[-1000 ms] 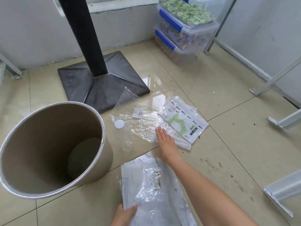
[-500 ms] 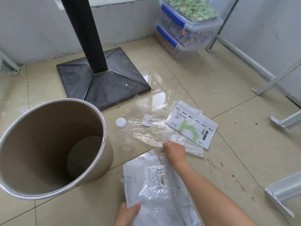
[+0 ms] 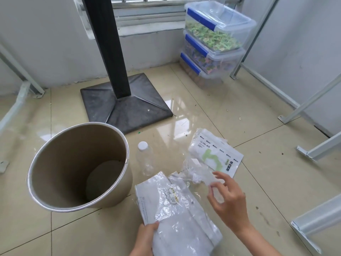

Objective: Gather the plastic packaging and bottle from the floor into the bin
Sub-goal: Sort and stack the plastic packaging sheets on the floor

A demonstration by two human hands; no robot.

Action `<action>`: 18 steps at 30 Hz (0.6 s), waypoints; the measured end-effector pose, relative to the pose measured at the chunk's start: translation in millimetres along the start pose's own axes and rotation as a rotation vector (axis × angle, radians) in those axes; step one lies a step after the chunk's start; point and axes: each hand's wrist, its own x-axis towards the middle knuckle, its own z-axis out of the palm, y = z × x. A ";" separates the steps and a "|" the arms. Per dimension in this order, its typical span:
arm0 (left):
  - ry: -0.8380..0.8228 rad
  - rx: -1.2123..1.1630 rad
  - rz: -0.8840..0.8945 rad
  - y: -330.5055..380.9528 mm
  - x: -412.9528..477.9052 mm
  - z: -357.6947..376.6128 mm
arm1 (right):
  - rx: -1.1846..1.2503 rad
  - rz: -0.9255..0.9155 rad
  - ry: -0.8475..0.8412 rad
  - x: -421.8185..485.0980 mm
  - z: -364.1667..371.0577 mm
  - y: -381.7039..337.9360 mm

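Note:
A round brown bin [image 3: 46, 198] with a metal rim stands on the tiled floor at the left, and nothing shows inside it. Just right of it lies a clear plastic bottle [image 3: 145, 161] with a white cap. My left hand [image 3: 144, 239] grips the near edge of a large white and clear plastic bag [image 3: 175, 215]. My right hand [image 3: 228, 200] pinches a crumpled clear film [image 3: 199, 172], bunched up just above the floor. A white pouch with green print [image 3: 215, 154] lies beyond the film, partly lifted with it.
A black post on a square dark base [image 3: 125, 106] stands behind the bin. Three stacked clear storage boxes [image 3: 214, 43] sit in the far corner. White metal frame legs [image 3: 313, 150] run along the right side and the left wall.
My right hand went from lying flat on the clear film to pinching it, and drew it back toward me, bunched up. The printed pouch shifted with it. My view tilted upward.

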 end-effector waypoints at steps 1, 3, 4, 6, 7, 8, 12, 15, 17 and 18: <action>-0.005 -0.038 -0.004 2.2 0.6 3.3 | 0.063 -0.056 -0.115 -13.6 -0.9 -7.2; -0.032 -0.070 -0.012 6.6 -4.2 10.2 | 0.205 -0.088 -0.390 -40.6 3.3 -21.5; -0.059 -0.069 -0.015 8.1 -8.2 13.6 | 0.274 -0.059 -0.504 -53.6 7.9 -28.7; -0.134 -0.058 -0.008 11.7 -21.6 18.4 | 0.355 -0.071 -0.614 -75.7 17.7 -43.8; -0.158 -0.057 -0.008 12.2 -26.3 19.7 | 0.376 -0.093 -0.636 -85.0 23.9 -50.9; -0.186 -0.064 -0.017 14.1 -32.8 20.4 | 0.372 -0.118 -0.656 -90.6 27.4 -58.5; -0.310 -0.124 -0.041 22.2 -49.1 19.3 | 0.359 -0.124 -0.636 -106.8 38.6 -71.4; -0.234 -0.017 0.032 26.9 -64.1 22.2 | 0.361 -0.197 -0.683 -100.2 34.2 -76.9; -0.135 -0.002 0.064 26.8 -68.5 27.3 | 0.412 -0.271 -0.681 -84.7 28.7 -85.8; -0.109 -0.006 0.069 25.7 -66.4 30.3 | 0.394 -0.321 -0.682 -82.5 26.0 -85.9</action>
